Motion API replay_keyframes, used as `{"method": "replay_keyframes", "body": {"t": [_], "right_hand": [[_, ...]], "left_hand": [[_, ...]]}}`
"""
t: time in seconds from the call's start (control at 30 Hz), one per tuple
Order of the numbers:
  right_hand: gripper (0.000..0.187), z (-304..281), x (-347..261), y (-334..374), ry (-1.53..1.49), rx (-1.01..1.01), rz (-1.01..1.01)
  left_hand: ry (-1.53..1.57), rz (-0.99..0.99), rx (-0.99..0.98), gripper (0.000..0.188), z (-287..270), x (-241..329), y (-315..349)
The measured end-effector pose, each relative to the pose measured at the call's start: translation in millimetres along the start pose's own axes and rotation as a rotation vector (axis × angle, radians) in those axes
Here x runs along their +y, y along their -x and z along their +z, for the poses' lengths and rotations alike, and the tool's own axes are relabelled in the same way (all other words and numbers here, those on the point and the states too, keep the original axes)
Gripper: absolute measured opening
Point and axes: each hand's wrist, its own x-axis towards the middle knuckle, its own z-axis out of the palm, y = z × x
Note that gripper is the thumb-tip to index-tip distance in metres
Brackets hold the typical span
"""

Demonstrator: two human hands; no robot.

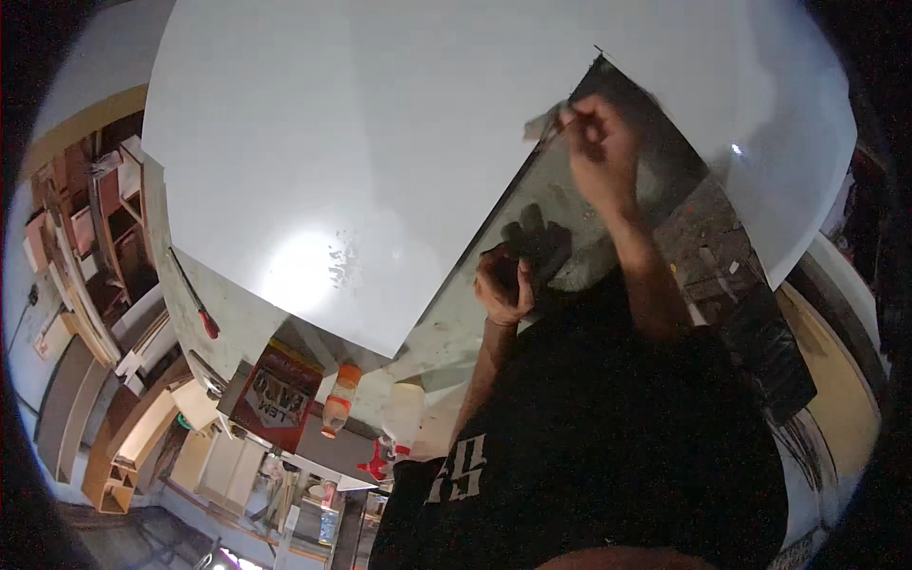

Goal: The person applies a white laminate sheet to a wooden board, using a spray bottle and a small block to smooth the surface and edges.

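Note:
A large glossy white sheet (380,142) with angled cut edges lies across the worktable. My right hand (603,142), blurred by motion, is closed in a pinch on a flat pale blade-like piece (542,125) at the sheet's slanting edge. The piece's exact kind is unclear. My left hand (503,285) is nearer my body, just right of that edge. Its fingers are loosely curled with the thumb apart, around a dark hollow in which I can make out no object. Hand shadows fall on the grey surface (579,252) beside the sheet.
A red-handled screwdriver (206,321) lies left of the sheet. Along the near edge stand a red tin (275,394), an orange-capped bottle (340,403) and a whitish bottle (406,413). Boards and shelving (109,456) are at the left; debris (708,256) lies right of my arm.

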Motion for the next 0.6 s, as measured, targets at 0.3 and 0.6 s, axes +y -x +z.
{"method": "replay_keyframes", "body": {"t": [0.3, 0.6], "right_hand": [[0.018, 6, -2, 9, 0.018, 0.04, -0.053], [0.013, 6, 7, 8, 0.022, 0.023, -0.081]], "left_hand": [[0.101, 0.064, -0.003, 0.036, -3, -2, -2], [-0.03, 0.049, 0.035, 0.033, 0, -3, 0]]}}
